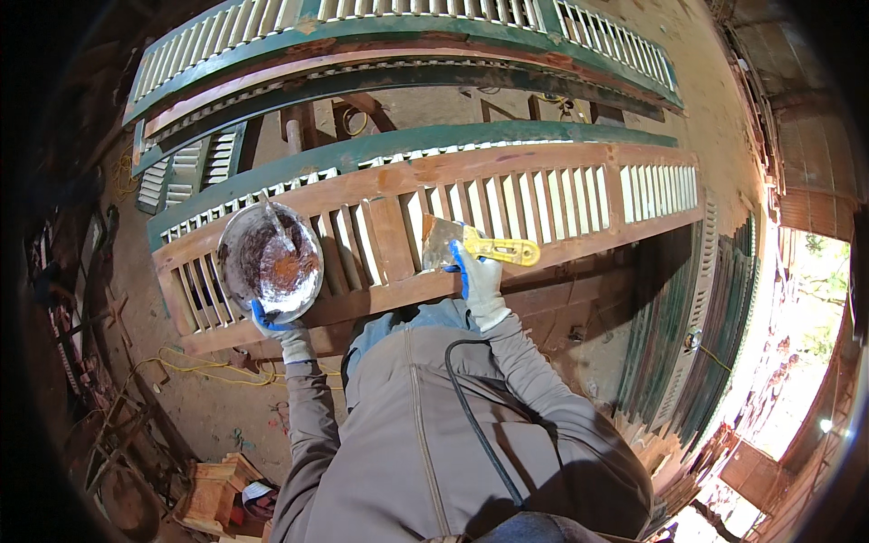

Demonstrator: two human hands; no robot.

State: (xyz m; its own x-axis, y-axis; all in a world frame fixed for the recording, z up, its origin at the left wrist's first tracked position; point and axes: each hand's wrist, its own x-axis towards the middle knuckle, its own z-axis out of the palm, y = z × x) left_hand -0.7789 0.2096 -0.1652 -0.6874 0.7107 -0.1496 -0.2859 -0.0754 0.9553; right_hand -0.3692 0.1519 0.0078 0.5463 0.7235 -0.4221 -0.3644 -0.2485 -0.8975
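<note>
My left hand (282, 333), in a white and blue glove, grips the near rim of a round metal bowl (239, 242). Reddish-brown paste (277, 268) and whitish smears coat its inside, and a smeared tool (277, 223) leans in it against the far rim. In my gloved right hand (480, 285) is a putty knife with a yellow handle (507, 251); its broad, stained blade (441, 239) points left, over the slats. Beneath both hands lies a long louvered wooden shutter (392, 237), bare reddish-brown wood. Whether the blade touches it I cannot tell.
Behind it lies a green-edged shutter (407, 138), and more green shutters (398, 29) are stacked farther back. Several shutters (679, 308) lean at the right. A yellow cord (213, 366) crosses the ground at the left, near a wooden box (210, 496). A dark cord (471, 398) hangs over my jacket.
</note>
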